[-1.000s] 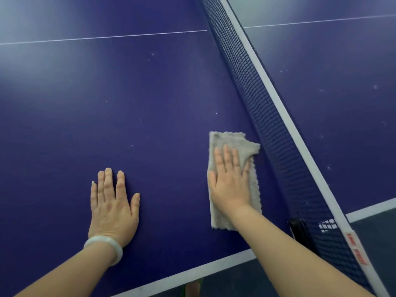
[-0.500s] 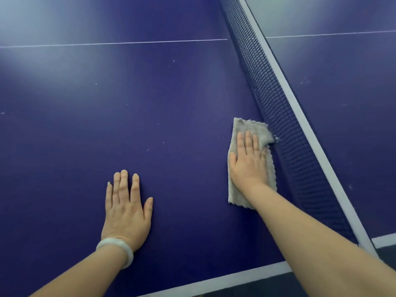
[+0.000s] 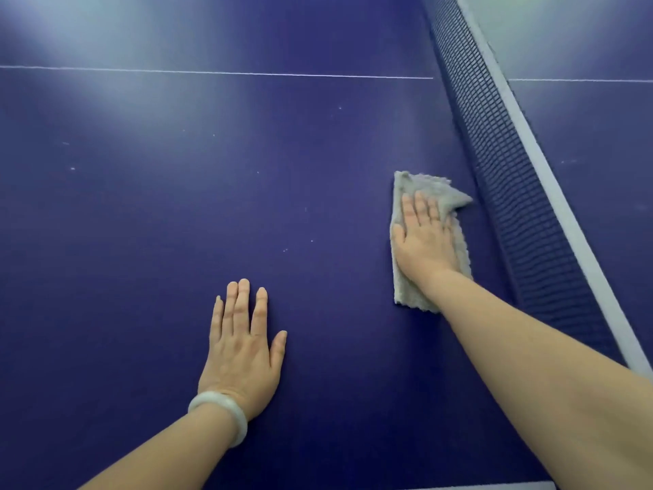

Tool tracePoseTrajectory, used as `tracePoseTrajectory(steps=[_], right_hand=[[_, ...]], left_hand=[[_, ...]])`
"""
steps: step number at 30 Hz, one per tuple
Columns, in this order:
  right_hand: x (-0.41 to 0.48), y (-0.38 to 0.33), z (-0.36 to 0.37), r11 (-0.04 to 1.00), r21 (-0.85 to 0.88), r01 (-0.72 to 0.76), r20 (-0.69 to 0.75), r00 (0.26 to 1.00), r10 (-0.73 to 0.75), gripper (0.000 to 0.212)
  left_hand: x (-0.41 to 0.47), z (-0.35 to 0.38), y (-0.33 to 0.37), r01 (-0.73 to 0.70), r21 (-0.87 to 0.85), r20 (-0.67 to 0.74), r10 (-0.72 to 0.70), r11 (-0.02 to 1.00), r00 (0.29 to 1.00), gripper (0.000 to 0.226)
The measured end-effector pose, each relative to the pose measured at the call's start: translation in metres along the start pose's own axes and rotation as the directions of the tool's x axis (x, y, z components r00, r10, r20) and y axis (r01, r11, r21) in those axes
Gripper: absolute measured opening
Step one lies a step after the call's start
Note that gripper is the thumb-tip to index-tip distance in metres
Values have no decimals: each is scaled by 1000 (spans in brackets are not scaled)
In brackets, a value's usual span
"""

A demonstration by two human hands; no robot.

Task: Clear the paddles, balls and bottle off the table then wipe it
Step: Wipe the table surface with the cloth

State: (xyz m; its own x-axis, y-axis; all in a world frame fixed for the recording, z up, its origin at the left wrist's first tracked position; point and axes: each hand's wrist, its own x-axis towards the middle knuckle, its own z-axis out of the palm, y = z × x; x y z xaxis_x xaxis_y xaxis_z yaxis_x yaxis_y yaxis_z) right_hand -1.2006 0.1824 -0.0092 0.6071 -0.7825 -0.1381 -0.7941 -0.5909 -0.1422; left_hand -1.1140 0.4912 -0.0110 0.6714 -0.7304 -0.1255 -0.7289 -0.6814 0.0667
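On blue table (image 3: 176, 213), beside net (image 3: 512, 192): our right hand (image 3: 424, 242) flat atop grey cloth (image 3: 438, 191), our left hand (image 3: 240, 355) flat, fingers straight.

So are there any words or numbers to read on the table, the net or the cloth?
None. The blue table shows only thin white lines, and the net, the grey cloth under the right hand and the bracelet carry no writing that can be seen.
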Motion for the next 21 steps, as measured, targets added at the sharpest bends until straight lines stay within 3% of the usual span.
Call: tracePoseTrajectory(steps=[3,5,7,9,12,14,17,19,21], right_hand=[[-36,-6,10,926,-33,376,52,926,-374,58],[-54,22,8,889,-42,456,74,889,-453,57],[-64,58,4,952,-52,301,17,954,-301,60],[-73,80,1,1000,-20,-4,-45,999,3,61],[-86,48,9,959,43,-281,-76,956,283,60],[-89,3,17,961,48,-272,-77,958,275,61],[-84,-56,27,998,-20,-53,-41,998,53,61],[-77,-65,26,990,-62,130,-2,991,-130,60],[-74,-46,22,984,-49,170,30,985,-169,59]], left_hand=[[0,-1,0,10,-1,2,-10,1000,1000,75],[0,-1,0,10,-3,8,-10,1000,1000,74],[-1,-1,0,9,-6,8,-9,1000,1000,74],[-1,-1,0,9,-4,15,-9,1000,1000,73],[-1,-2,0,9,9,28,-9,1000,1000,73],[-1,-3,-1,9,8,33,-9,1000,999,73],[-1,-3,0,8,1,35,-8,1000,999,74],[0,-3,0,10,-6,35,-9,1000,999,75],[-1,-2,-1,8,-9,42,-8,1000,999,74]])
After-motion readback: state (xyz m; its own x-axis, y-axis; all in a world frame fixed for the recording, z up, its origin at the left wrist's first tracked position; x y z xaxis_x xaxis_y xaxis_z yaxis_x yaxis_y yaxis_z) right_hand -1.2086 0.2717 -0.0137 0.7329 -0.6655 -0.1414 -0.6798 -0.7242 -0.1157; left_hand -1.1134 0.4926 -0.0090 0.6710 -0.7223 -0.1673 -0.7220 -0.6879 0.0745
